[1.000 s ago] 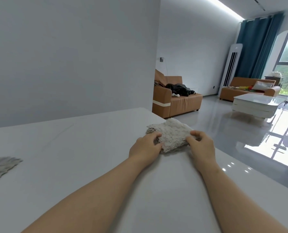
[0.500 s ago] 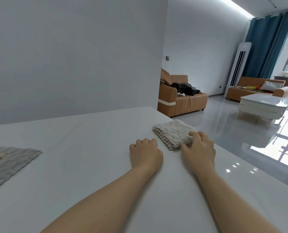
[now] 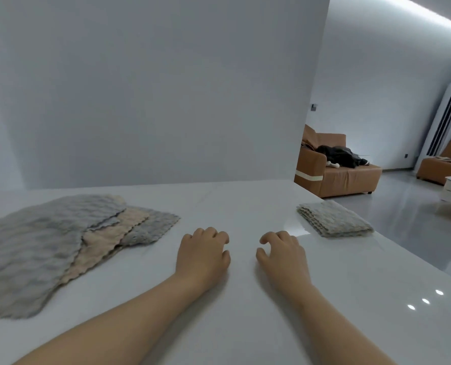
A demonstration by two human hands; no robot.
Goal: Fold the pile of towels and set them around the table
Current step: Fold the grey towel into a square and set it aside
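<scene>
Folded towel sits at the table's right edge, probably its set spot. Pile lies table-left, unfolded. Left hand and right hand rest mid-table, loosely curled, holding nothing.

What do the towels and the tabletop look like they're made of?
Folded towel: soft, fuzzy cloth, perhaps microfibre, judging by its nubby surface.
Pile of towels: similar plush cloth, wavy texture, scalloped edges.
Table: hard, glossy white top, maybe stone or glass; it reflects lights.
</scene>
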